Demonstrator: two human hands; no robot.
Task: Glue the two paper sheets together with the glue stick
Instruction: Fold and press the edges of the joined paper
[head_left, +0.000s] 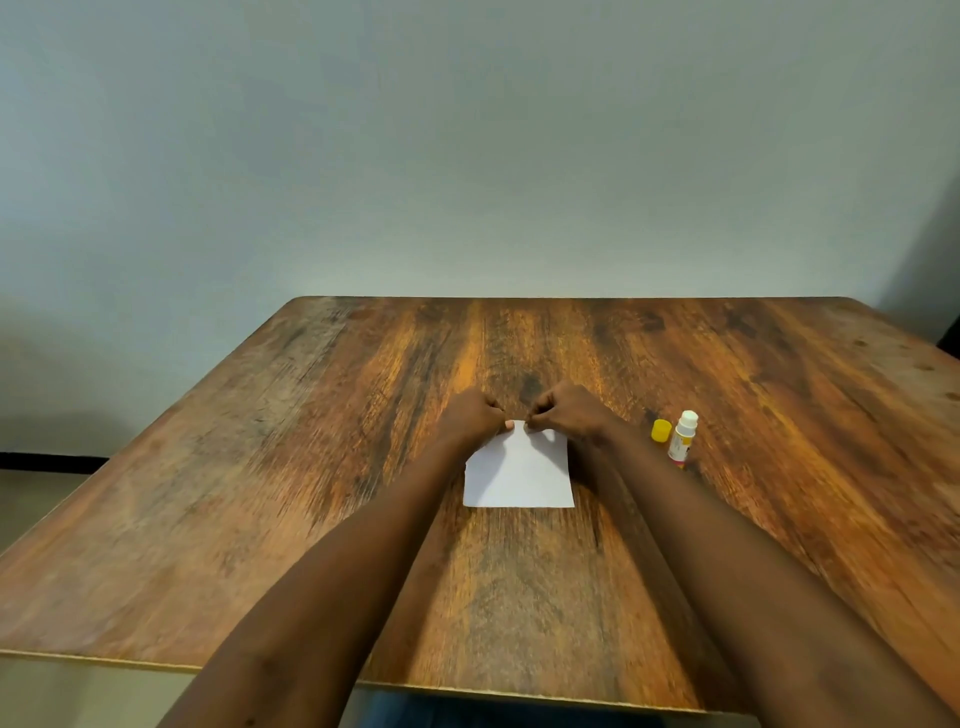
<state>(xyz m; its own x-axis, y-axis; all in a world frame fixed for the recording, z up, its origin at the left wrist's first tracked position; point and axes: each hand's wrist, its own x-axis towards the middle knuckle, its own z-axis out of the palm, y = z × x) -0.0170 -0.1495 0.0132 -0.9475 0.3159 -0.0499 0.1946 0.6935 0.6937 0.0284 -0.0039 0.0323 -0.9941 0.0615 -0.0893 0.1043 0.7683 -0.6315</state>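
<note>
White paper on table, left hand and right hand curled, both pinching its 12 o'clock edge, uncapped glue stick and yellow cap at 3 o'clock

I can read no word, number, brand or sign anywhere in front of me. The only print I can find is on the white plastic glue stick, which stands upright on the brown wooden desk. Its label wraps the lower part of the tube and shows patches of yellow and red on white, but they are too small and blurred for me to pick out a single letter. The small yellow cap just beside it shows only plain colour, and the white paper sheet shows me a plain white face
</note>
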